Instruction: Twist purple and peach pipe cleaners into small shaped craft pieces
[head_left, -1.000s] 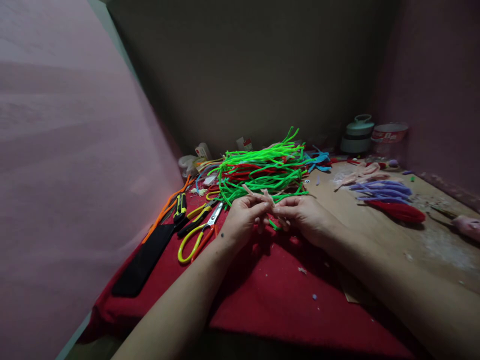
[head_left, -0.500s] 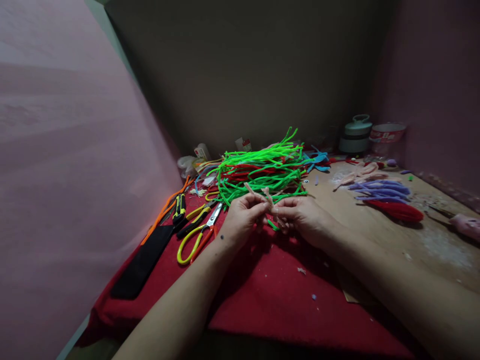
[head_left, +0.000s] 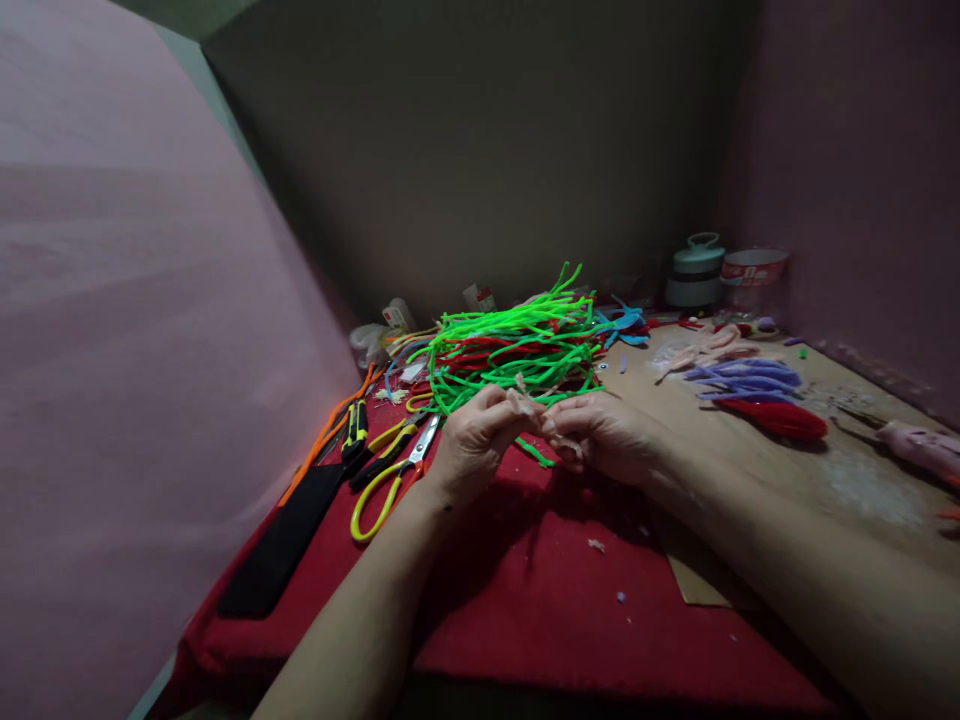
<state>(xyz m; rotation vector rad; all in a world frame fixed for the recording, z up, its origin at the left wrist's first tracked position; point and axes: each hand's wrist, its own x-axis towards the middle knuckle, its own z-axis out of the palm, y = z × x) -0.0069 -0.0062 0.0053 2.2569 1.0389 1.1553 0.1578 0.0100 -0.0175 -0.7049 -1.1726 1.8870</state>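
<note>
Above the red cloth (head_left: 510, 610), my left hand (head_left: 478, 438) and my right hand (head_left: 611, 437) meet with closed fingertips. Both pinch a small pale pink twist of pipe cleaner (head_left: 523, 400); one short end pokes up by the left thumb, and the fingers cover much of it. Just behind them lies a heap of green pipe cleaners (head_left: 510, 325) with red ones (head_left: 491, 350) among them. A loose green pipe cleaner (head_left: 536, 453) shows below the hands.
Left of my forearm lie yellow-handled scissors (head_left: 420, 452), pliers (head_left: 390, 445), a utility knife (head_left: 355, 428) and a black flat strip (head_left: 289, 540). At right, a brown board (head_left: 697, 560) carries purple pipe cleaners (head_left: 750, 380) and a red fuzzy piece (head_left: 780, 418). Behind stands a lidded container (head_left: 696, 275).
The pale ends that stood up between my fingers are now mostly folded down and covered. My left hand has turned further over the piece. The whole view has shifted slightly.
</note>
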